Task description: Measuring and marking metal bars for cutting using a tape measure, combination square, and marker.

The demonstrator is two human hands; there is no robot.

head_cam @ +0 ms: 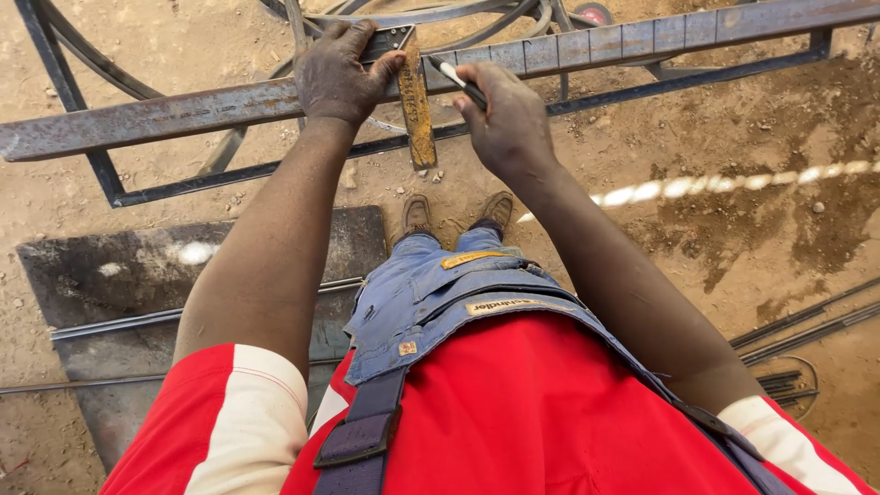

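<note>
Red shirt [513,412] nearest | left hand [337,73] presses try square [414,105] on steel bar [183,110] | right hand [509,119] grip closed around marker [463,82]

Clearance: open along long rusty steel bar [642,41] rightward | Obstructions: yellow rusted try square [417,110] across bar; curved dark rods [477,14] behind

The long steel bar [183,112] is grey with rusty brown patches and pale marks ruled across it at intervals, and the square's blade [417,108] is rust-yellow. The marker [463,82] is black with a white tip. The shirt [513,412] is red with cream sleeve bands, the overalls [431,293] faded blue, the ground [715,220] sandy tan.
</note>
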